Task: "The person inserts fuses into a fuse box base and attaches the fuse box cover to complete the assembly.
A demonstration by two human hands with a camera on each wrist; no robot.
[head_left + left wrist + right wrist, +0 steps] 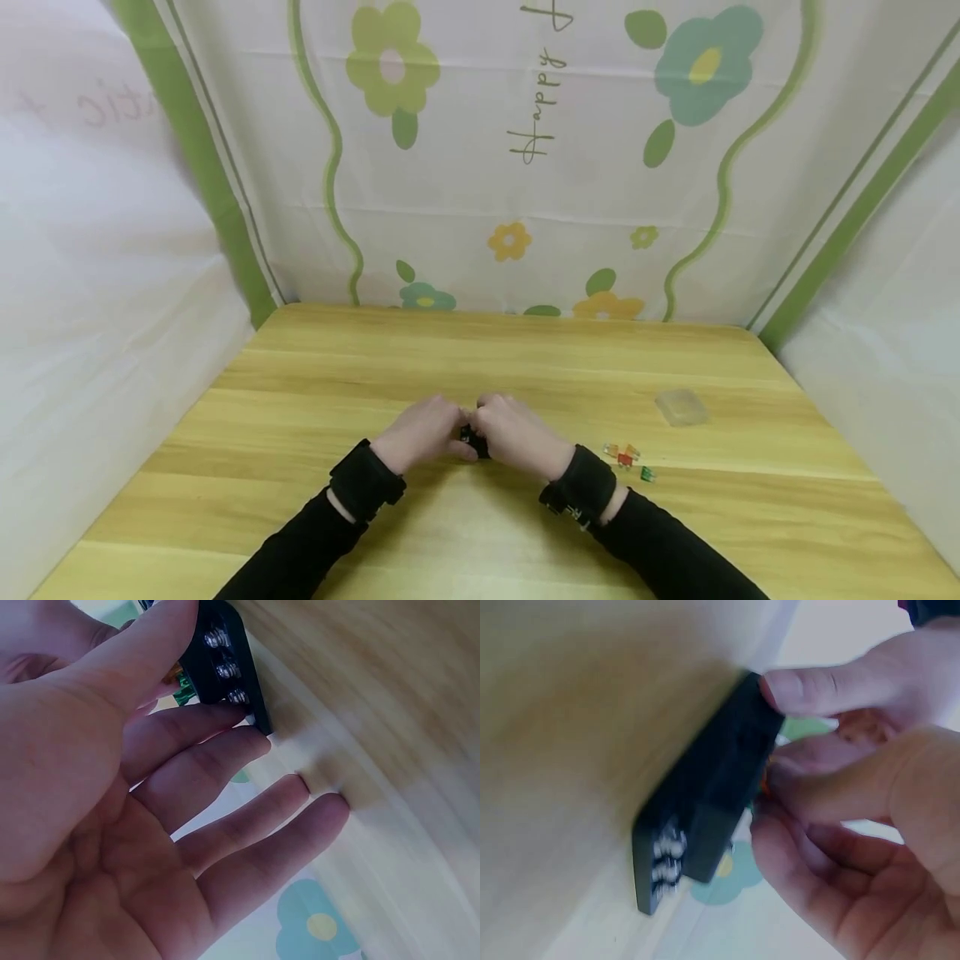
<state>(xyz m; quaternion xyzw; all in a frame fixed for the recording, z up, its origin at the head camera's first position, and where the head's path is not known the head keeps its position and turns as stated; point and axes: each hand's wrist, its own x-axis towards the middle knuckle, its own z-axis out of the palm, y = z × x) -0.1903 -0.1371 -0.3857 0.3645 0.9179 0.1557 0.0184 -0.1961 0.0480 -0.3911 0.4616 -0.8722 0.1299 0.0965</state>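
Observation:
A black fuse block (705, 780) with silver screw terminals (229, 670) along one end stands tilted close over the table. My left hand (427, 433) grips it, thumb on one side and fingertips at the other edge; the remaining fingers extend loosely in the left wrist view. Opposite, my right hand (521, 433) has its thumb and index finger together at the block's top face. Between those fingertips shows a bit of an orange blade fuse (765, 780), mostly hidden. A green blade fuse (184, 694) shows at the block in the left wrist view.
Right of the hands lie several orange and red blade fuses (625, 457) and a green one (647, 474). Behind them sits a clear flat plastic case (682, 407). White fabric walls with printed flowers (510, 241) enclose the wooden table (337, 350).

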